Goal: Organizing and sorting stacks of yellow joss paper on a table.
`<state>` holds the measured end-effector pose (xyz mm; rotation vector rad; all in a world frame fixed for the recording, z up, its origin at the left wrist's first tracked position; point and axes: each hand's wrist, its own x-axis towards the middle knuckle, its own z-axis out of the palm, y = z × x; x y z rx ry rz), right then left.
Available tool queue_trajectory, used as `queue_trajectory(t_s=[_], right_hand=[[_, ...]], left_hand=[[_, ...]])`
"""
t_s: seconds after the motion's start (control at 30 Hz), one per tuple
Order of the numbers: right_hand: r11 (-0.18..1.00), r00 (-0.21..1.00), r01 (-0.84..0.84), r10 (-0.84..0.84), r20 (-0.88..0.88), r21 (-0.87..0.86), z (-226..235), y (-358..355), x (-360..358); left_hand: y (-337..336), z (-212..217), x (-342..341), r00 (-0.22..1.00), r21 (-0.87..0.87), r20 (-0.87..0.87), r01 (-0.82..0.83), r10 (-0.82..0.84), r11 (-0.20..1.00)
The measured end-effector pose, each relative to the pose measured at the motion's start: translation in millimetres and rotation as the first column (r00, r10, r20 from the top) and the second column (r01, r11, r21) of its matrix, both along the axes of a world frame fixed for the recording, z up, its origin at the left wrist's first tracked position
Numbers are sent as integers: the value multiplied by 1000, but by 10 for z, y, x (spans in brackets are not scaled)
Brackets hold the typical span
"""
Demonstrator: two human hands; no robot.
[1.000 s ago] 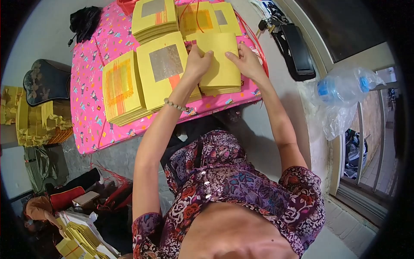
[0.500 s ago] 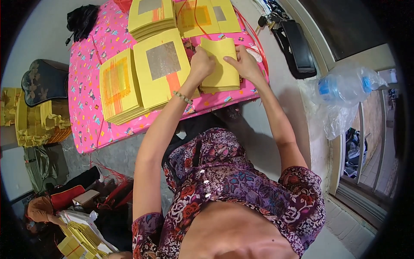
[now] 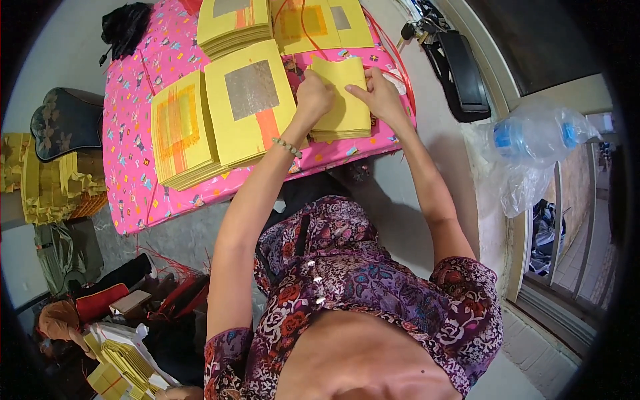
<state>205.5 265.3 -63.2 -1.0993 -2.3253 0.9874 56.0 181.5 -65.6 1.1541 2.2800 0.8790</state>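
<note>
A stack of plain yellow paper [image 3: 341, 115] lies near the front right of the pink-covered table, its far edge bowed upward. My left hand [image 3: 315, 97] has its fingers curled onto the stack's left side, with the fingertips partly hidden. At the right edge, my right hand [image 3: 383, 95] grips the paper, thumb on top and the other fingers at the side. To the left of my left hand is a yellow paper stack with a silver square [image 3: 251, 90]. Beside that sits another stack with an orange-edged gold square [image 3: 179, 127].
More printed stacks [image 3: 235, 30] and sheets [image 3: 301, 30] lie farther back on the pink table cover [image 3: 127, 160]. Red ties [image 3: 400, 60] run along its right side. A black case [image 3: 460, 73] and a bagged bottle [image 3: 533, 137] are at right. Another person [image 3: 63, 323] is at lower left.
Both hands keep about the same hold on the yellow paper. My left forearm has shifted slightly to the right, and the whole view has moved a little.
</note>
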Motion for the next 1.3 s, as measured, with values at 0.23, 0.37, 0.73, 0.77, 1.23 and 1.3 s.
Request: queue_trajectory(t_s=[0.23,0.37,0.73,0.77,1.23,1.3], right_hand=[[994,972,1,-27,234,113,285,-181,-16],[892,997,-75,56,55,445,154,-124,-59],[852,964,-246,165,208,462,-281,-175,-96],[846,966,-249,180,188,471,-288,-177,-93],[864,954,-298,280,106,406,-125,-142,-147],[866,955,-296,274,113,404,-13,-169,-166]], left_hand=[[-24,8,25,999,25,-32,-6,7,1000],[-28,28,50,1000,36,-30,-6,7,999],[-72,15,85,1000,151,-13,-19,21,988],[-76,-1,103,997,216,-54,-36,49,976],[-741,467,-190,982,415,-61,187,-178,890],[-1034,598,-330,982,425,0,170,-188,889]])
